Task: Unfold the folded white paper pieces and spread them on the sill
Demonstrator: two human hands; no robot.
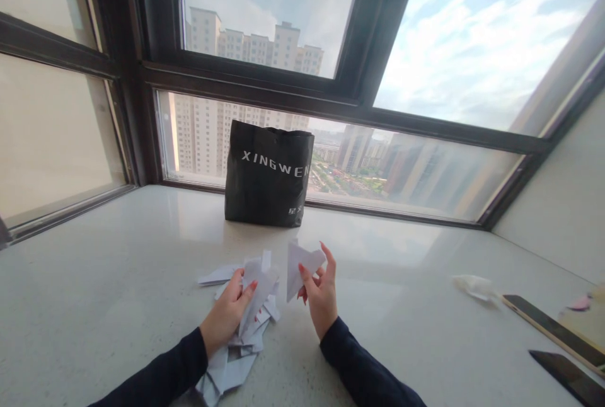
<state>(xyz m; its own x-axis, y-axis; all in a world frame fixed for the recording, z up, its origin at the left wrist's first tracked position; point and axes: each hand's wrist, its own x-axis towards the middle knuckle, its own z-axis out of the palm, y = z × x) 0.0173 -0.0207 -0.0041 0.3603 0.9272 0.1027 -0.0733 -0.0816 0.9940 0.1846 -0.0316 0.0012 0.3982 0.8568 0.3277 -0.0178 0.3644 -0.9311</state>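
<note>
My right hand is raised over the pale stone sill and pinches a folded white paper piece between thumb and fingers. My left hand rests on a heap of several folded white paper pieces and grips one of them, thumb on top. The heap spreads from under my left wrist toward the middle of the sill. Both arms wear dark sleeves.
A black bag with white lettering stands upright at the window, beyond my hands. At the right lie a crumpled white tissue, a phone and a second dark phone. Window frames enclose the sill on the left and at the back.
</note>
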